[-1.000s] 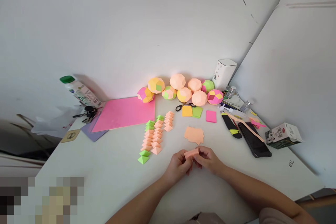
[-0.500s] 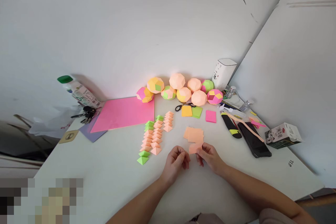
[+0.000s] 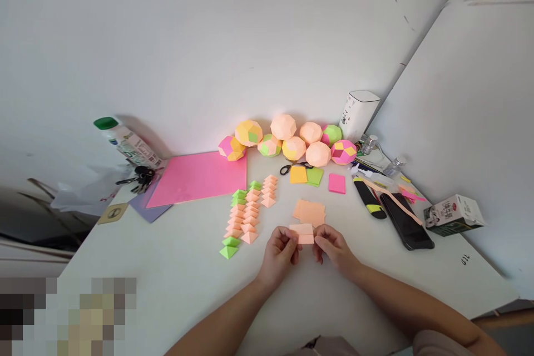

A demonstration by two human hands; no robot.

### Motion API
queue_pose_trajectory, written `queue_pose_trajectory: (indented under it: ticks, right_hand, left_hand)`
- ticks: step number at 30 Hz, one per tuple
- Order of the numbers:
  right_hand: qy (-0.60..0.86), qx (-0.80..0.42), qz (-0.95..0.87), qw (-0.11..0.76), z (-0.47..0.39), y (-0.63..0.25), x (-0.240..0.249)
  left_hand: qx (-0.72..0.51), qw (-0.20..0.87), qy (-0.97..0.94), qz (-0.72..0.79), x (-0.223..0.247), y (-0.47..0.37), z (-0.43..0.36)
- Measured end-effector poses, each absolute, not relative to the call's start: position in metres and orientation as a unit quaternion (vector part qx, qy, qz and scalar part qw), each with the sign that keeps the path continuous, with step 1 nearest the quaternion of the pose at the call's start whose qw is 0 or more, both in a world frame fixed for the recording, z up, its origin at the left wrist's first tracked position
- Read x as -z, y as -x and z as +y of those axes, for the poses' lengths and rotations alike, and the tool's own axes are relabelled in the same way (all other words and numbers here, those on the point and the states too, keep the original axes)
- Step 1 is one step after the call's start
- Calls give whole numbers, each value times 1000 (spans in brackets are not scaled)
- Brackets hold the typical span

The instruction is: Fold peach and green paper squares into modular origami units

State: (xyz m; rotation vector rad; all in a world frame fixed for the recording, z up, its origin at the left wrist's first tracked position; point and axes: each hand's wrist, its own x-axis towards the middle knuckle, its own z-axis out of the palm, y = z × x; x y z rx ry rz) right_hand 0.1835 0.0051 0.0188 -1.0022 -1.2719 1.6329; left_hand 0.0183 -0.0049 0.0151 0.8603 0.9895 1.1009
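Note:
A small peach paper square [image 3: 302, 234] with a crease across its middle is held up between my two hands. My left hand [image 3: 281, 249] pinches its left edge between thumb and fingers. At its right edge are the closed thumb and fingers of my right hand [image 3: 335, 250]. Just beyond lies a loose stack of peach paper squares [image 3: 312, 212]. Left of my hands, folded peach paper pieces [image 3: 249, 222] and folded green paper pieces [image 3: 229, 250] stand in overlapping rows.
Several faceted paper balls [image 3: 293, 148] line the wall. Before them lie scissors [image 3: 286, 169], yellow squares [image 3: 298, 174], green squares [image 3: 315, 177] and pink squares [image 3: 336, 183]. A pink sheet [image 3: 196, 181] is at left; a utility knife [image 3: 369, 199], phone [image 3: 406, 222] and carton [image 3: 454, 215] at right.
My left hand has moved in and taken the left edge of the peach square. The square has come left and turned flat-on, its crease now showing. The view has shifted slightly.

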Motion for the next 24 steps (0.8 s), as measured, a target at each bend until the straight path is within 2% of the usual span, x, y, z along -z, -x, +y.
queue_pose_trajectory:
  ticks: [4,11,17,21,24]
  right_hand:
    - [385,-622,-526,434,2,-183,-15]
    - [392,-481,-643,450,2,-181,-12]
    - [389,-497,-641,437,7,-185,-10]
    - [398,-492,-634,444,8,-185,-10]
    - [432,-521,-608,416,7,-182,-15]
  left_hand:
    - [-476,656,-380,446,-16,-17,-5]
    - [-447,682,-379,438,-17,-18,-5]
    - [-427,680,-407,435,-16,-16,-6]
    - [-431,622,-488,434,-17,-14,-7]
    - [-426,591,-535,427,-19,-15,-7]
